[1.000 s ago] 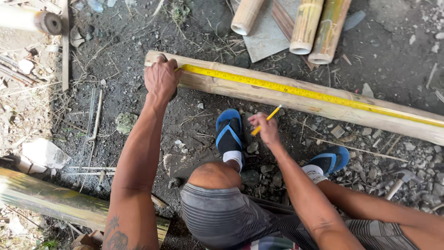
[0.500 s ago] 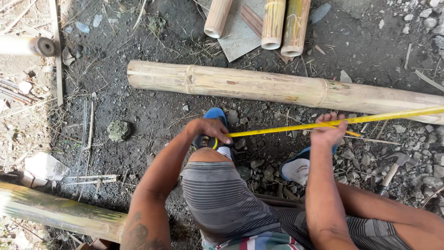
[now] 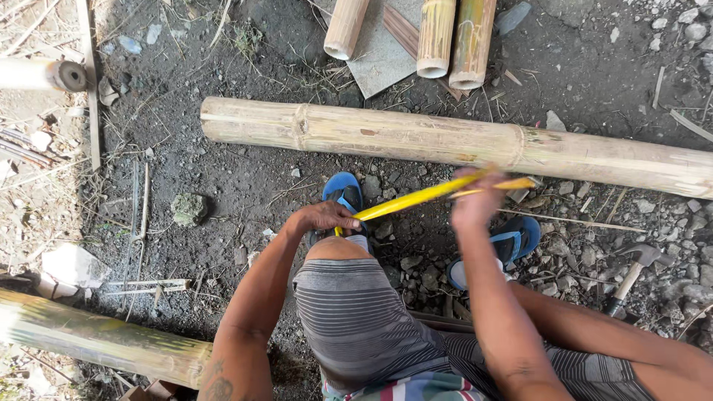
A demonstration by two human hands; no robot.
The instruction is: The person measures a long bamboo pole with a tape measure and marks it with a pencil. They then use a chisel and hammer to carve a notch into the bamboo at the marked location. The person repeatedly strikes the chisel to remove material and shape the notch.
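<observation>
We are pinching the near end of the yellow tape (image 3: 416, 198) with our left hand (image 3: 323, 217), fingers closed on it just above the knee; our right hand (image 3: 475, 202) is blurring, fingers curled around the tape farther along and also around a yellow pencil (image 3: 499, 186), though we cannot tell how tightly; the tape is stretching between the two hands, rising toward the right, held off the ground and apart from the bamboo pole (image 3: 460, 141); the pole is lying across the dirt just beyond the hands; our feet are resting in blue sandals (image 3: 343, 191) below the tape; a hammer (image 3: 631, 271) is lying on the gravel to the right of our right leg; three short bamboo pieces (image 3: 437, 37) are leaning on a grey slab (image 3: 379, 56) beyond the pole; another pole (image 3: 96, 338) is lying near our left elbow.
</observation>
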